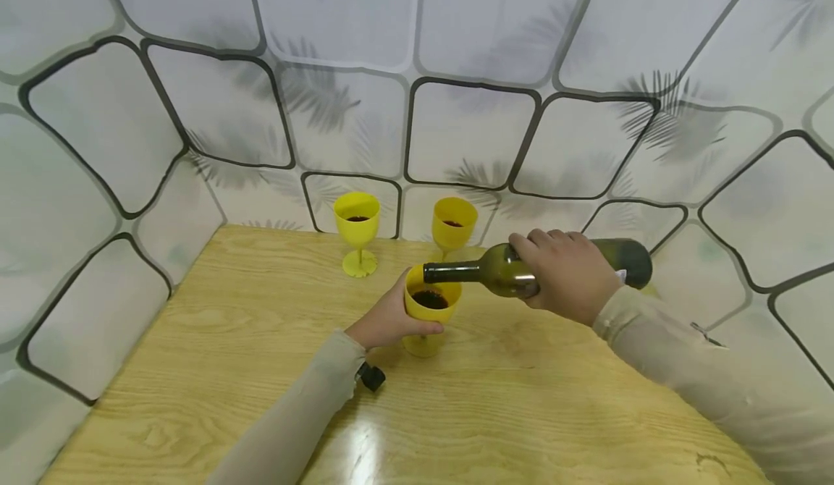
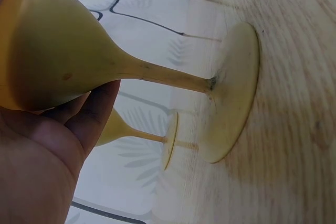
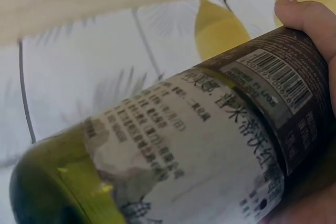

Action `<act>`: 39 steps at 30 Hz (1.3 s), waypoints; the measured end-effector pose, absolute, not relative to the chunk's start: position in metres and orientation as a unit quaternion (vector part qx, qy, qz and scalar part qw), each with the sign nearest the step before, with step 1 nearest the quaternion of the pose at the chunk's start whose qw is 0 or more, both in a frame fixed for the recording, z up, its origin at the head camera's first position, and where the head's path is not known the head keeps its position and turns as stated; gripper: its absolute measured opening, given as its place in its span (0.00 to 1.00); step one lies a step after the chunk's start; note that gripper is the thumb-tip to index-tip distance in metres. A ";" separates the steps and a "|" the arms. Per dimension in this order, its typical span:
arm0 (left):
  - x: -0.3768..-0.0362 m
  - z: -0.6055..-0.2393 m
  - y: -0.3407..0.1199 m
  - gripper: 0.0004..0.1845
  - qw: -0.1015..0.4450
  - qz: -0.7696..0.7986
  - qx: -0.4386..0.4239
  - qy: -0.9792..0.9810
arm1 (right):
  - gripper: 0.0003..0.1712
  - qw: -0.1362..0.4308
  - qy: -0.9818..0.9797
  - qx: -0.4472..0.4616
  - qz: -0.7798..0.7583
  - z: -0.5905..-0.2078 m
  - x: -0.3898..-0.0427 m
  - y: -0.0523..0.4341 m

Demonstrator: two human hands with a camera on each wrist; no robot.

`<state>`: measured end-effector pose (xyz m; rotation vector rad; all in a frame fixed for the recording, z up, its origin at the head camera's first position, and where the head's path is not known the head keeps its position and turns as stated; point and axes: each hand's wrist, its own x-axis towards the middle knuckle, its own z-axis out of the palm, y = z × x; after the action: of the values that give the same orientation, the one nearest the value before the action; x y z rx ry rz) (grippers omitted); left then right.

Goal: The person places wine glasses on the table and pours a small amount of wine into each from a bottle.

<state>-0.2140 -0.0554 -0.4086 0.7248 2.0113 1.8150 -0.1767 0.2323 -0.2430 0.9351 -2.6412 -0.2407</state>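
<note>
My right hand grips a dark green wine bottle held level, its mouth over the rim of a yellow goblet. That goblet stands on the wooden table and holds dark liquid. My left hand holds its bowl from the left. In the left wrist view my fingers lie under the goblet bowl, with the foot flat on the wood. The right wrist view is filled by the bottle and its label, my thumb across it.
Two more yellow goblets with dark liquid stand at the back by the tiled wall. A small black object lies by my left sleeve. The wall closes in on the left, back and right.
</note>
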 end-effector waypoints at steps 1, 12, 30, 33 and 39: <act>-0.214 -0.409 -0.055 0.49 0.167 0.638 0.255 0.707 | 0.43 0.159 -0.931 0.321 -0.070 -0.246 -0.176 0.234; -0.214 -0.412 -0.054 0.50 0.159 0.633 0.241 0.718 | 0.48 0.164 -0.954 0.230 0.101 -0.274 -0.173 0.257; -0.216 -0.413 -0.056 0.47 0.158 0.636 0.248 0.714 | 0.50 0.240 -0.897 0.035 0.369 -0.336 -0.162 0.304; -0.216 -0.412 -0.056 0.47 0.160 0.635 0.247 0.715 | 0.49 0.256 -0.885 -0.010 0.388 -0.349 -0.161 0.311; -0.217 -0.413 -0.056 0.48 0.165 0.635 0.242 0.715 | 0.50 0.292 -0.851 -0.076 0.429 -0.371 -0.163 0.327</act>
<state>-0.2166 -0.0556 -0.4130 0.6897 2.0371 1.8091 -0.1632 0.3274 -0.3705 -0.2023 -2.2683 1.1434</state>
